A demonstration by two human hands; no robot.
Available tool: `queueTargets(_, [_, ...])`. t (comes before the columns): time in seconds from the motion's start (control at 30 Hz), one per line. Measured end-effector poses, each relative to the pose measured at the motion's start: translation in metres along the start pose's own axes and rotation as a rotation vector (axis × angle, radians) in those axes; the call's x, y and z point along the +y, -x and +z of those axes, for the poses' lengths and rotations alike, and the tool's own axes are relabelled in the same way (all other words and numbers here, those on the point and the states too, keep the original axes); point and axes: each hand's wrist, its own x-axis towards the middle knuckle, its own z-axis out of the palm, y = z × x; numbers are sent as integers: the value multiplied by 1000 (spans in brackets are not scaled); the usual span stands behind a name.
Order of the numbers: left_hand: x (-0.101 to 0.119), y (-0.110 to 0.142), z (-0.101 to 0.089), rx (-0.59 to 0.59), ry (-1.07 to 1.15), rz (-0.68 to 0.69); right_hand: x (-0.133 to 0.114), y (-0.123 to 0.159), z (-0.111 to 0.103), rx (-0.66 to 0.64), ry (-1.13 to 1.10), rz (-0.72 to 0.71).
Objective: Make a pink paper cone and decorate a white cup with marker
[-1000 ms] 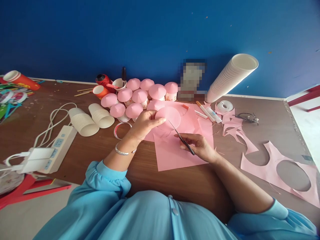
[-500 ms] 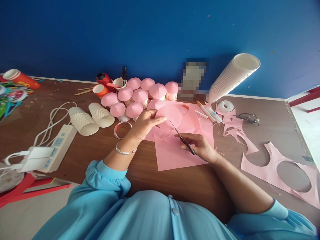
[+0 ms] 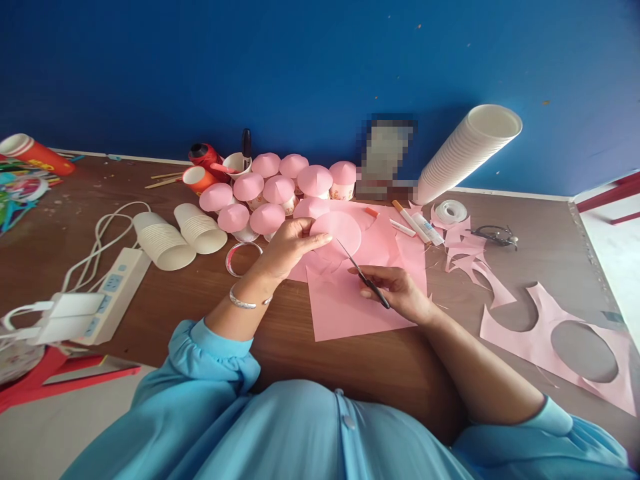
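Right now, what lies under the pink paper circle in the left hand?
A pink sheet shows past the lower edge of the pink circle; what the circle itself covers cannot be seen.

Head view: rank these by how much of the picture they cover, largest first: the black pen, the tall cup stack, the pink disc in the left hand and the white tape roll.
1. Tall cup stack
2. Pink disc
3. White tape roll
4. Black pen, as far as it shows

The brown desk (image 3: 285, 340) carries a power strip (image 3: 120, 293) and stacked white cups (image 3: 159, 240) at left, pink sheets (image 3: 360, 313) centrally, cut scraps (image 3: 546, 327) at right.
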Motion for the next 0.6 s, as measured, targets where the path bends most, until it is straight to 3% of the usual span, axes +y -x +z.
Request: queueTargets(0.6, [7,1,-1,-4,-124,7,-1,0,-3,-27,-59,65])
